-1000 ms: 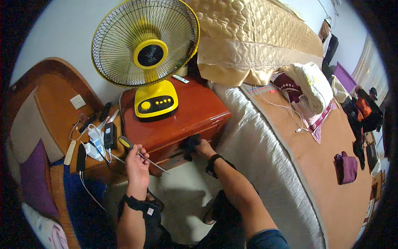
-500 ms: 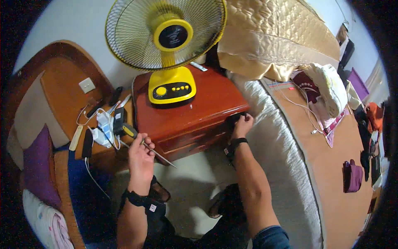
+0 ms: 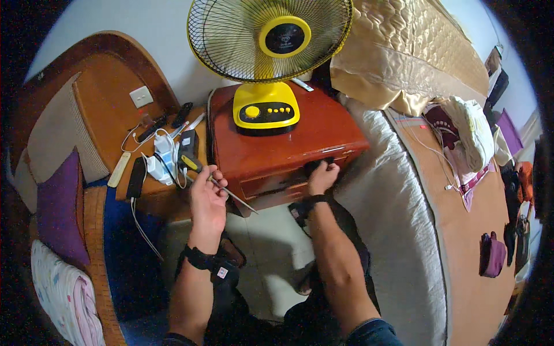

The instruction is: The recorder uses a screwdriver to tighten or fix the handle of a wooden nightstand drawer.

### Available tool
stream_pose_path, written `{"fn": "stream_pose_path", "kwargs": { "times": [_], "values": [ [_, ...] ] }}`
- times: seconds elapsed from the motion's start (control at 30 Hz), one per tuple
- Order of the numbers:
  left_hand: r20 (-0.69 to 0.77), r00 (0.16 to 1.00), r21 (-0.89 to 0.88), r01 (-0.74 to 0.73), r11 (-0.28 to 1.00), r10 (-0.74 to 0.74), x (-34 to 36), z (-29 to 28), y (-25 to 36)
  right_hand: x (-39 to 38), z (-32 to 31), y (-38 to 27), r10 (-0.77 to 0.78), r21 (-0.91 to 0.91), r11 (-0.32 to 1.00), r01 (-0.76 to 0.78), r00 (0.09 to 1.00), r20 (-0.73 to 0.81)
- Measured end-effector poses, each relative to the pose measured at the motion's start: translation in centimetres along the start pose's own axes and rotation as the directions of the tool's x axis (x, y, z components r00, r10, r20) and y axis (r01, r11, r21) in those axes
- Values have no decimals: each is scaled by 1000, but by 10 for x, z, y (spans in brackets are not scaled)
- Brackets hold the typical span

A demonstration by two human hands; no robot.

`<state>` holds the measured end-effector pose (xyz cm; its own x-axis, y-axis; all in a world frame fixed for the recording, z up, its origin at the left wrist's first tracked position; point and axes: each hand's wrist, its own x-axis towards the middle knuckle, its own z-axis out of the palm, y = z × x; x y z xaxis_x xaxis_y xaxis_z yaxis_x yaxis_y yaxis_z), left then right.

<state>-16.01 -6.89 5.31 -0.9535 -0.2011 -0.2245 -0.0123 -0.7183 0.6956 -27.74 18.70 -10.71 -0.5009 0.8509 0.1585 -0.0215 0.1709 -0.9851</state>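
My left hand (image 3: pixel 209 196) is closed around a screwdriver (image 3: pixel 191 164) with a yellow and black handle. The handle sticks out at the upper left, and the long metal shaft slants down to the right in front of the red nightstand (image 3: pixel 332 128). At the right part of the nightstand's drawer front, my right hand (image 3: pixel 323 178) is closed, with a dark patch beside its fingertips. Whether that is a handle, a gap or a loose object is unclear. On the nightstand stands a yellow fan (image 3: pixel 262 102) with a black wire cage.
Left of the nightstand, a wooden ledge (image 3: pixel 128 190) bears a white power adapter (image 3: pixel 158 167), cables and remotes. A bed with a silvery mattress edge (image 3: pixel 398 225) runs along the right. A purple cushion (image 3: pixel 57 213) lies at the left.
The view has shifted, so the fan and nightstand sit farther right. My right hand has moved leftward along the drawer front. My left hand keeps hold of the screwdriver.
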Motion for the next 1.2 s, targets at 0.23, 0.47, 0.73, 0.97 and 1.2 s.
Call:
{"fn": "stream_pose_path", "kwargs": {
  "times": [0.23, 0.47, 0.73, 0.97, 1.2],
  "values": [
    [-21, 999, 3, 41, 999, -41, 0, 1, -20, -126, 23, -10, -84, 225, 974, 20, 957, 279],
    [-61, 998, 36, 30, 999, -28, 4, -15, -25, -181, 33, -29, 183, 195, 942, -274, 903, 389],
    [-18, 998, 52, 62, 997, -61, 10, -4, -35, -158, 36, -12, 52, 137, 981, -135, 873, 485],
    [-53, 998, 99, 44, 994, -39, 13, -10, -32, -40, 6, 9, 12, 233, 970, -69, 971, 239],
    [38, 998, 212, 49, 976, -58, 12, 21, -56, 114, -40, 45, 87, 330, 942, -70, 995, -39]
  ]
}}
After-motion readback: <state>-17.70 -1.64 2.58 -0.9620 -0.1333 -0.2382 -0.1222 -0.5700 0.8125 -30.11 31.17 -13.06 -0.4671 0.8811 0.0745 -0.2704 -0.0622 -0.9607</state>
